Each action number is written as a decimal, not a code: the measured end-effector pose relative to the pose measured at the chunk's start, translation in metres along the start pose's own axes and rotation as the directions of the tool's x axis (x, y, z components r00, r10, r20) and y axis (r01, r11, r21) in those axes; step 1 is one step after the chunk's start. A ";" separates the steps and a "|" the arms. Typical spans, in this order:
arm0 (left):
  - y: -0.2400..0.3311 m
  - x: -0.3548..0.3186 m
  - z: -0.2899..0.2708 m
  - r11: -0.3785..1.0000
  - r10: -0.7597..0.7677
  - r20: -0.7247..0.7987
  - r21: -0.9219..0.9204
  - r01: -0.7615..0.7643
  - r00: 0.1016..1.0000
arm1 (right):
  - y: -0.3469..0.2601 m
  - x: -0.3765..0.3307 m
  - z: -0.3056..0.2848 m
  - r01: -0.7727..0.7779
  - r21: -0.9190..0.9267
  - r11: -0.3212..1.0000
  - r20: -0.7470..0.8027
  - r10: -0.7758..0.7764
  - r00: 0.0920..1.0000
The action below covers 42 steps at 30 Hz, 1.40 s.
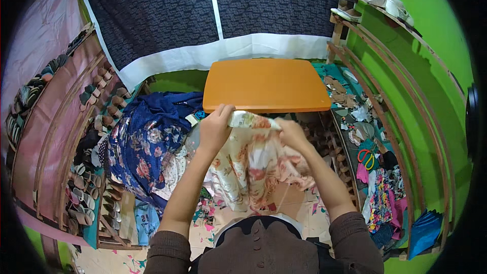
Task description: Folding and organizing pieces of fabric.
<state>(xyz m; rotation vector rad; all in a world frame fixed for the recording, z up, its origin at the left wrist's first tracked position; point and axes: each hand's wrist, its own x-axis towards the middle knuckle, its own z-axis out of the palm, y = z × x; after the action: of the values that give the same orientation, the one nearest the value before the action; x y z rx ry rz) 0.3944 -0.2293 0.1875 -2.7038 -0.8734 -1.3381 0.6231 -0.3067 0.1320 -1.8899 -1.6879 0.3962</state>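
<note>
Orange table [266,85] above, cream floral cloth [253,165] hanging in front of the person.
Left hand [215,128] and right hand [293,133] both pinch the cloth's top edge, fingers closed on it; scissors [366,158] lie well apart at right.

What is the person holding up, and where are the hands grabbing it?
Both hands, left hand and right hand, hold a cream floral cloth by its bunched top edge.

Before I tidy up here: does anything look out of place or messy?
Yes. Small fabric scraps litter the floor below the cream floral cloth held by both hands, and scissors lie among loose offcuts on the right shelf.
</note>
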 end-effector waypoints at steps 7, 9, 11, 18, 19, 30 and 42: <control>0.010 -0.106 0.092 0.916 -0.179 0.429 -0.255 0.309 0.885 | -0.040 0.013 -0.077 0.332 -0.195 0.923 -0.470 -0.385 0.794; 0.027 -0.142 0.108 0.947 -0.168 0.726 -0.068 0.313 0.666 | -0.030 0.016 -0.094 0.321 -0.243 0.916 -0.504 -0.402 0.765; 0.011 -0.180 0.121 0.932 -0.162 0.715 -0.115 0.344 0.680 | -0.033 0.014 -0.113 0.351 -0.242 0.904 -0.597 -0.424 0.681; -0.108 -0.099 0.055 0.768 -0.591 0.148 -0.197 0.609 0.793 | 0.024 -0.003 -0.172 0.011 -0.621 0.783 -0.483 -0.394 0.782; -0.135 -0.086 0.037 0.818 -0.516 -0.013 -0.305 0.488 0.857 | 0.027 0.003 -0.171 0.031 -0.651 0.758 -0.468 -0.434 0.770; -0.121 0.022 -0.051 0.731 0.184 0.234 0.617 -0.292 0.955 | 0.096 -0.020 -0.180 0.114 -0.722 0.683 -0.354 -0.506 0.787; -0.127 -0.022 -0.020 0.981 -0.013 0.293 0.191 -0.045 0.956 | 0.129 -0.025 -0.192 -0.202 -0.576 0.792 -0.667 -0.313 0.677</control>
<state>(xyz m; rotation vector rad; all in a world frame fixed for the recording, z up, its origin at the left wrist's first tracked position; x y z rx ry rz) 0.3078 -0.1369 0.1537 -2.7828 -0.9412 -0.8073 0.8320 -0.3778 0.2045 -1.9784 -1.3371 -0.9882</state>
